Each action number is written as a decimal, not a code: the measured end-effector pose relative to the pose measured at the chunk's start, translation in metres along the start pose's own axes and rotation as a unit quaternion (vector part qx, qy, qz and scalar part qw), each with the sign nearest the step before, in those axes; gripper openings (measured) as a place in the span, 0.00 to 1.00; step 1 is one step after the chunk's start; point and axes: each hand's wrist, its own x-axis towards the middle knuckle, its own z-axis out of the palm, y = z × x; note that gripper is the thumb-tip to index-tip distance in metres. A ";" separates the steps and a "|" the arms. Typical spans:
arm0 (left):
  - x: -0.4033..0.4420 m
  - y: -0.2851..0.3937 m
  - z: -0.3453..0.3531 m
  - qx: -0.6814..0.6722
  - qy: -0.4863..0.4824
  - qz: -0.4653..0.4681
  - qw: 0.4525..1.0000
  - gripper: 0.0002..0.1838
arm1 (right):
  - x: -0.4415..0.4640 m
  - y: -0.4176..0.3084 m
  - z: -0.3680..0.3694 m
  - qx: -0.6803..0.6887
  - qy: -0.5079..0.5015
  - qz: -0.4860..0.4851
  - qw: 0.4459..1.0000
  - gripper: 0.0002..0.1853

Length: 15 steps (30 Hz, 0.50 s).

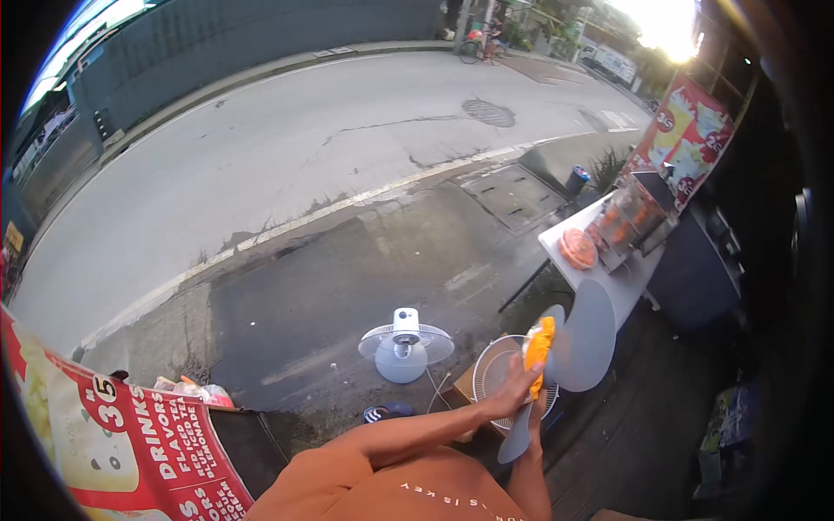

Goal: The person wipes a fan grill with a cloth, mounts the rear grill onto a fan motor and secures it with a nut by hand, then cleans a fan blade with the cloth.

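The fan blade assembly [587, 340] is positioned partly over the wire guard [497, 372], right of the fan unit [406, 334]. On the worktop [627, 288], the tub [578, 249] sits left of the display case [636, 217].

A: Surroundings, as seen from here?
B: Outdoors. Grey road [261, 148] curving past a long dark wall [261, 39]; round manhole cover [488, 113] set in it.
A: Nearer ground?
B: Stained dark pavement [287, 321].
A: Furniture, light?
B: White table [627, 286] at right, red printed banner [686, 130] beyond; second banner [143, 434] lower left. Low sun glare [669, 30], upper right.
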 end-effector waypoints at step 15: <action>0.043 0.073 -0.013 0.307 0.012 0.103 0.946 0.25 | -0.035 -0.129 -0.003 0.585 -0.237 0.302 0.715 0.22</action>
